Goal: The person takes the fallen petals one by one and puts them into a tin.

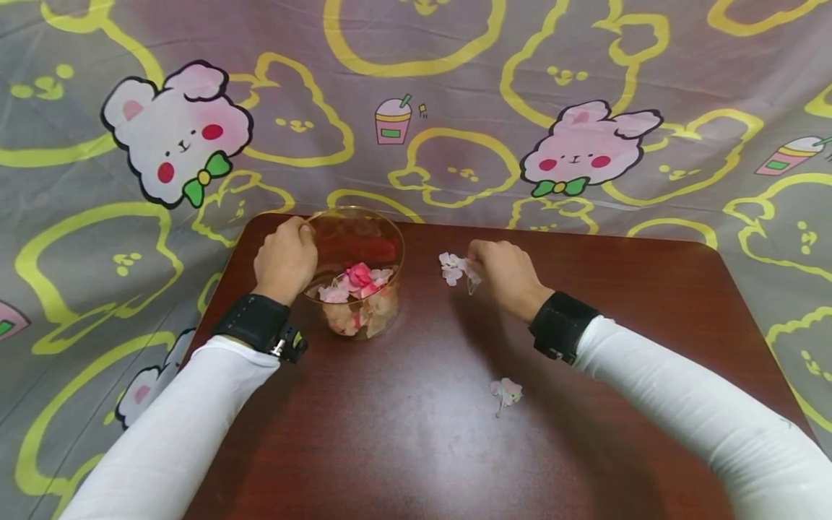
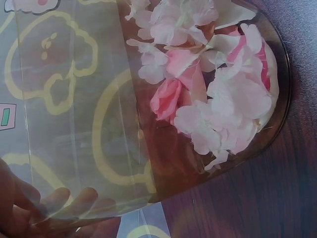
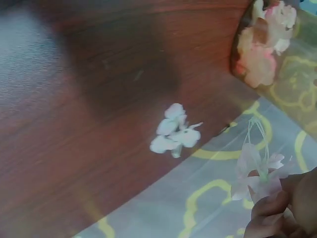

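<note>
My left hand (image 1: pixel 286 260) grips the rim of a clear amber-tinted container (image 1: pixel 360 235), which stands on the table. Inside it lie pink and pale artificial flowers (image 1: pixel 359 280), heaped near the bottom. Through the container's wall, the left wrist view shows some of that hand's fingers (image 2: pixel 81 203). Farther right, my right hand (image 1: pixel 507 274) pinches a pale pink flower (image 3: pixel 257 181) with thin stems, above the table. Beside it a whitish flower cluster (image 3: pixel 173 133) lies on the tabletop. Nearer the front rests another small pale flower (image 1: pixel 505 392).
The brown wooden table (image 1: pixel 624 289) has rounded far corners. Behind and beside it hangs a grey cloth (image 1: pixel 455 87) printed with yellow outlines and rabbit faces. The container stands close to the table's far left corner.
</note>
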`<state>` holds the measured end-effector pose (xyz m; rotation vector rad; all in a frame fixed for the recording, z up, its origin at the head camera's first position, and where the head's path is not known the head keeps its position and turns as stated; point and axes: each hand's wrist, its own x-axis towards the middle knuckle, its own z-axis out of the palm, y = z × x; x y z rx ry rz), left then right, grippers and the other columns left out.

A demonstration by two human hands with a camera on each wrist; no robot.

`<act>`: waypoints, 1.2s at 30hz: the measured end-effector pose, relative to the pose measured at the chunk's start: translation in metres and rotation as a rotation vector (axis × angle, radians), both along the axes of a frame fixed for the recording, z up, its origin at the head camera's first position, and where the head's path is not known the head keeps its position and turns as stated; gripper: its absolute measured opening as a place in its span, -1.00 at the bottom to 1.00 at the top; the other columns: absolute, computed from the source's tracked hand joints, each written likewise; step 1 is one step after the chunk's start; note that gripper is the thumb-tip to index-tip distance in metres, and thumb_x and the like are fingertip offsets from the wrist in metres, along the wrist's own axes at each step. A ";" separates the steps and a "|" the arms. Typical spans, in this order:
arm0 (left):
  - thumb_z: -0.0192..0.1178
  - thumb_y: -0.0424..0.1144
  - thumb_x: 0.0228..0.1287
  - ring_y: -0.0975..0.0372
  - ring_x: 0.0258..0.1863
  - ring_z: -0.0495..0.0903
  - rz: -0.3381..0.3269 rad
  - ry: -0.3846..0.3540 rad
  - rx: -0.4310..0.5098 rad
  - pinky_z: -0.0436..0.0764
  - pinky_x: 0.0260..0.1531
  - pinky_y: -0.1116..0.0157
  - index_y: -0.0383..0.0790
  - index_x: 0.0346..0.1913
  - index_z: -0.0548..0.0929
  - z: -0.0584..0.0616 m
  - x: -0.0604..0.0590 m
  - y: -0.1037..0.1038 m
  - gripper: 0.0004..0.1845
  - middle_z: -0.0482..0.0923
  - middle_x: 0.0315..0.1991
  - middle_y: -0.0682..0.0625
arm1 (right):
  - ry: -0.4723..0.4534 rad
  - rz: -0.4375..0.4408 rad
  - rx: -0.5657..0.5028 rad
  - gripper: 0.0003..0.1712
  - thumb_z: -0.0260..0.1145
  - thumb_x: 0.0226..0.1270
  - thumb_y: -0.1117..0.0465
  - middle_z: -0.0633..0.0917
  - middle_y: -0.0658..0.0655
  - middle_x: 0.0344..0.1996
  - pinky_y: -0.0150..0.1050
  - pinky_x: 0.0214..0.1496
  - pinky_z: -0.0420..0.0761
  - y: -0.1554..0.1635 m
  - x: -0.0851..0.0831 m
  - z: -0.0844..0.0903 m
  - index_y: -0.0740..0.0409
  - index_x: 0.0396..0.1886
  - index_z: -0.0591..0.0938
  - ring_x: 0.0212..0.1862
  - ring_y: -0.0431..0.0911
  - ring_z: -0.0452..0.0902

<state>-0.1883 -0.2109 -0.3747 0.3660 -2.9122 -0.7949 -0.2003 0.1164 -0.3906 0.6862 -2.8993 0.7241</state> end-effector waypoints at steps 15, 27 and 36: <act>-0.30 -0.11 0.65 -0.31 0.10 0.60 0.002 0.003 0.006 0.52 0.01 -0.27 -0.28 0.17 0.54 0.000 0.002 0.000 -0.56 0.63 0.12 -0.34 | 0.142 0.054 -0.017 -0.82 0.30 0.47 0.16 0.67 0.07 -0.51 -0.15 -0.35 0.52 -0.033 0.002 0.038 0.15 -0.31 0.69 -0.42 -0.04 0.54; -0.31 -0.10 0.65 -0.32 0.12 0.58 0.002 0.000 0.009 0.51 0.01 -0.28 -0.26 0.18 0.54 0.000 0.001 0.000 -0.55 0.62 0.14 -0.35 | 0.161 0.093 -0.022 -0.81 0.24 0.52 0.10 0.70 0.01 -0.45 -0.10 -0.29 0.54 -0.065 0.011 0.060 0.07 -0.28 0.68 -0.38 -0.10 0.59; -0.29 -0.10 0.64 -0.32 0.14 0.57 0.001 -0.004 0.009 0.50 0.03 -0.29 -0.26 0.19 0.54 0.001 0.001 0.000 -0.56 0.61 0.17 -0.34 | 0.200 0.093 -0.041 -0.82 0.24 0.51 0.05 0.74 -0.03 -0.40 -0.12 -0.31 0.55 -0.087 0.019 0.067 0.02 -0.17 0.68 -0.37 -0.14 0.60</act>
